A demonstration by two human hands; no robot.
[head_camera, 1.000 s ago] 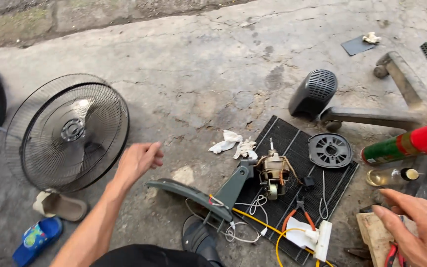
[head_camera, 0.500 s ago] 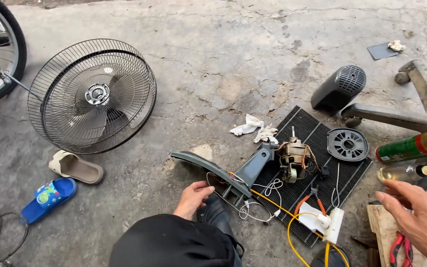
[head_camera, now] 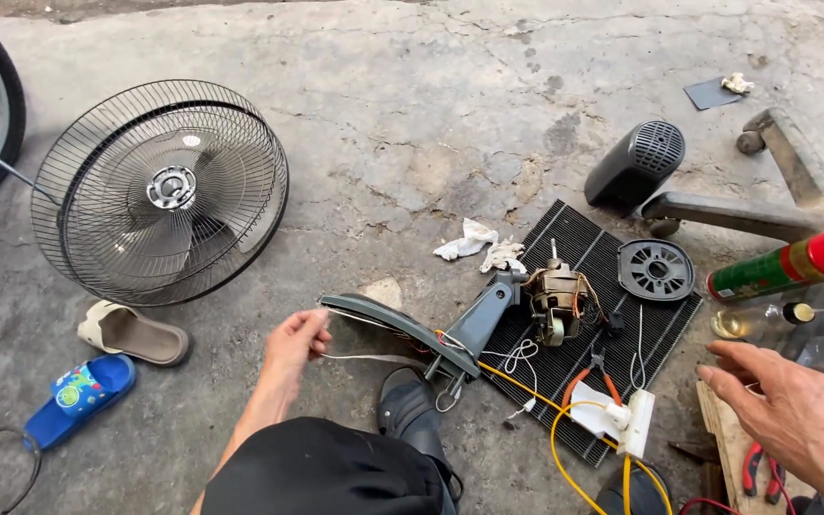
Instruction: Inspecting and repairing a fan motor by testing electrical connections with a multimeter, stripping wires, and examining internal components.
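White wire point(head_camera: 374, 359) is pinched by left hand point(head_camera: 296, 345) fingers, running right toward the grey fan neck point(head_camera: 402, 329); right hand point(head_camera: 793, 415) hovers open, lower right.

The left hand point(head_camera: 296, 345) reaches forward on a bare, extended forearm, thumb and fingers pinched together, while the right hand point(head_camera: 793, 412) hovers palm-down, its fingers loosely spread and pointing left.

A green spray can point(head_camera: 782, 269) with a red cap lies at the right edge, beside a small clear bottle point(head_camera: 753, 320) with a dark cap.
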